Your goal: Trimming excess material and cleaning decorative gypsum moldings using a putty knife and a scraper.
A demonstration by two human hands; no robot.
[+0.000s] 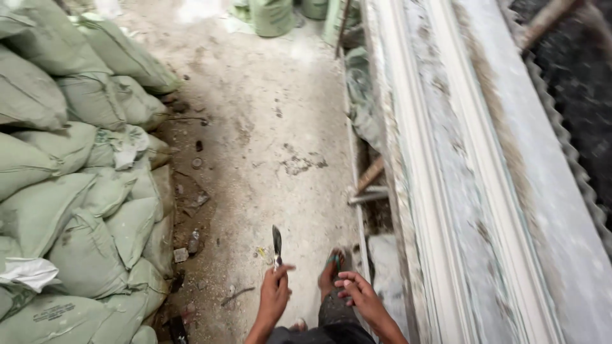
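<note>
My left hand (275, 294) grips a small dark-bladed tool (276, 244), maybe a trowel or scraper, with its blade pointing up and away from me. My right hand (357, 291) hangs empty beside it, fingers loosely curled, close to the lower edge of a long white moulded plaster cornice (446, 191) that runs away on the right. Below the hands I see my foot in a green sandal (332, 262) on the dusty concrete floor (274, 127).
Stacked pale green sacks (70, 191) form a wall on the left. More green sacks (271, 16) stand at the far end. Wooden and metal supports (370, 185) sit under the cornice bench. Small debris lies along the foot of the sacks.
</note>
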